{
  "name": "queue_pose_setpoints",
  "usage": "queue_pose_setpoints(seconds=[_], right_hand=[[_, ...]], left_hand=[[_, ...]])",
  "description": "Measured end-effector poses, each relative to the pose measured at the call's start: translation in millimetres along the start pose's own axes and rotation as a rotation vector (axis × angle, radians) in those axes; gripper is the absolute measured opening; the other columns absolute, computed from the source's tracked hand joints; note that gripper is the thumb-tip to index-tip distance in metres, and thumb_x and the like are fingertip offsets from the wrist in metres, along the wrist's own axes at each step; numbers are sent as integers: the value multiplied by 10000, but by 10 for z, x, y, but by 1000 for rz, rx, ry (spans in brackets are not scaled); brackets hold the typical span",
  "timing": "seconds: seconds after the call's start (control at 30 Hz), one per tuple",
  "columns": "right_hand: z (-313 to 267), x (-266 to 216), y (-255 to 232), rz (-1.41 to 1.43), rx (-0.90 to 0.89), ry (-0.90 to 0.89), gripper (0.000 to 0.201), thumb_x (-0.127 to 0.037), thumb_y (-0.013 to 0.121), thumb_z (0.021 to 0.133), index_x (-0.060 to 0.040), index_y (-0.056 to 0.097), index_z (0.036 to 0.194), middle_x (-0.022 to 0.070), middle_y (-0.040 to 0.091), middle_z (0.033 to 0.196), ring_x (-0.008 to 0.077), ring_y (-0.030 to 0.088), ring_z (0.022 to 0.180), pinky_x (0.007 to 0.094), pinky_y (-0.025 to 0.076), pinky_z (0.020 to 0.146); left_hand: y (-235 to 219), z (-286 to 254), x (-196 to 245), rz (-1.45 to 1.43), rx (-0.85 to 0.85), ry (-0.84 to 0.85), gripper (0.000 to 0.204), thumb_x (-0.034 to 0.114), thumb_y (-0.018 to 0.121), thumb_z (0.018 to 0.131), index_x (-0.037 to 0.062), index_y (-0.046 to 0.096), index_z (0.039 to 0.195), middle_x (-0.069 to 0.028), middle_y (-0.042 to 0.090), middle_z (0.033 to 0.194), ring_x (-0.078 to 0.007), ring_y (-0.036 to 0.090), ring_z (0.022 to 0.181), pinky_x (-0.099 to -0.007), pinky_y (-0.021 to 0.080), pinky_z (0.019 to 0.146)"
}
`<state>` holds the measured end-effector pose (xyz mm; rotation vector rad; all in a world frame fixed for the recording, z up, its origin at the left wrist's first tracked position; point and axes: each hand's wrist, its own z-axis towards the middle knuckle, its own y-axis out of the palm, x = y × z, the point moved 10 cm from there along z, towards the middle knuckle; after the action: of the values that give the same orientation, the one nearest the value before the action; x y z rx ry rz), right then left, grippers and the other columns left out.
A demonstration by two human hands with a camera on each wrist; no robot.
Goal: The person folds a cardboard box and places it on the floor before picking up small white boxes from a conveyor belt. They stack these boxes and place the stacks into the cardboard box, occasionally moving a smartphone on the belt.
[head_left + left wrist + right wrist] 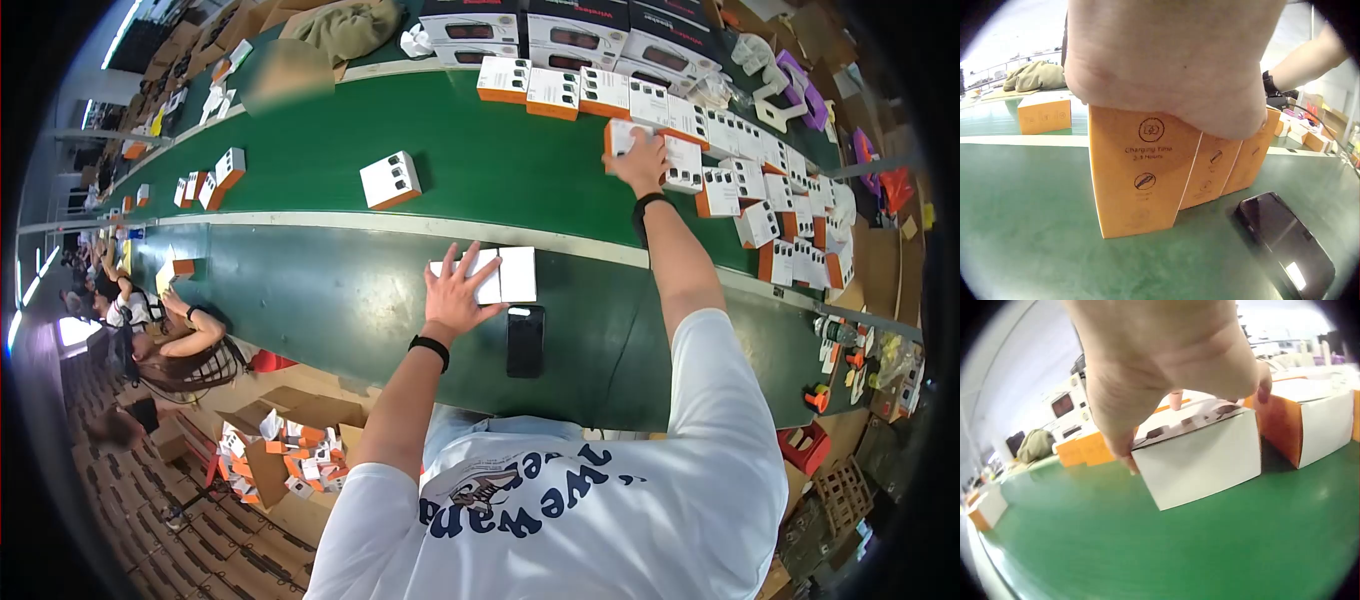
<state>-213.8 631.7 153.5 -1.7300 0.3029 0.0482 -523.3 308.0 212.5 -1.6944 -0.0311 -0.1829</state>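
My left hand (458, 298) rests with spread fingers over a short row of white-and-orange boxes (518, 275) on the near table. In the left wrist view, the orange sides (1138, 175) of three boxes stand upright beneath the palm. A black phone (526, 342) lies face up close by. Across the green belt, my right hand (640, 162) grips a similar small box (1200, 465) from above, thumb on one side and fingers on the other. That box sits at the near edge of a cluster of matching boxes (718, 190); the hand covers part of its top.
Larger speaker boxes (570, 38) are stacked behind the belt. One small box (390, 182) stands alone mid-belt, with several more (228, 170) farther left. A pale rail (330, 222) divides belt and table. A carton (265, 465) full of boxes stands on the floor at left.
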Motion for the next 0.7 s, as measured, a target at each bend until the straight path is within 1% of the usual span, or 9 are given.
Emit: queue_pose_setpoints(seconds=[0.07,0.17,0.3,0.4,0.43,0.6,0.63,0.67,0.7], right_hand=[[-230,-206,75,65,-100,-87,993,-388,920,630,-291,433,1490,136,263,1568,484,345,1412,689,312,1130],[-790,-510,247,137,-211,-330,987,-240,931,573,-297,471,1444,128,292,1552,546,467,1304,565,511,1079],[-1579,-740,-194,82,-300,-627,1003,-185,914,505,-191,511,1424,194,446,1432,458,499,1282,498,541,1026],[-2343,-1048,-429,-1,-368,-859,968,-180,911,509,-194,565,1413,184,529,1307,402,542,1236,476,565,958],[-2621,-1194,-422,-75,-314,-1027,941,-186,920,529,-173,568,1402,192,528,1306,396,553,1224,488,564,961],[-2635,-1438,-747,571,-274,-1130,740,-259,896,691,-124,583,1348,182,505,1332,382,497,1306,473,458,1115],[-2305,-1303,-964,578,-32,-1075,655,-278,888,728,-97,599,1286,168,512,1325,369,516,1250,459,435,1113],[-1863,-981,-1170,704,168,-866,608,-264,877,719,-72,607,1229,177,552,1275,384,520,1231,495,448,1080],[-1377,-487,-1129,567,400,-569,563,-316,855,750,-44,622,1184,213,564,1268,402,524,1209,497,440,1065]], left_hand=[[-6,-19,-3,3,-9,-7,830,771,703,761,464,499,1505,-15,364,1660,-366,332,1511,-768,319,1094],[-34,2,-18,6,4,-3,839,765,709,764,469,481,1515,-9,359,1662,-367,338,1505,-763,324,1097],[-31,-66,-48,-8,33,-4,850,753,727,758,455,482,1516,-7,371,1655,-363,352,1497,-759,346,1075],[4,-23,-70,-63,36,13,836,744,742,743,412,542,1483,-8,386,1646,-364,370,1487,-760,358,1046],[-9,-23,-60,-67,61,24,815,737,744,746,402,565,1468,-8,385,1647,-364,376,1484,-759,356,1041],[-34,-37,-22,-2,24,22,826,718,756,757,363,556,1475,-35,357,1659,-377,351,1494,-739,355,1059],[-33,-13,-11,-6,24,26,823,718,754,760,362,556,1475,-37,358,1659,-377,351,1493,-736,353,1063],[-29,-11,1,-12,22,24,820,718,752,763,361,555,1474,-40,358,1658,-378,351,1493,-734,351,1067],[-27,-17,6,-16,18,21,817,718,749,765,361,555,1474,-42,358,1657,-378,351,1492,-732,349,1072]])
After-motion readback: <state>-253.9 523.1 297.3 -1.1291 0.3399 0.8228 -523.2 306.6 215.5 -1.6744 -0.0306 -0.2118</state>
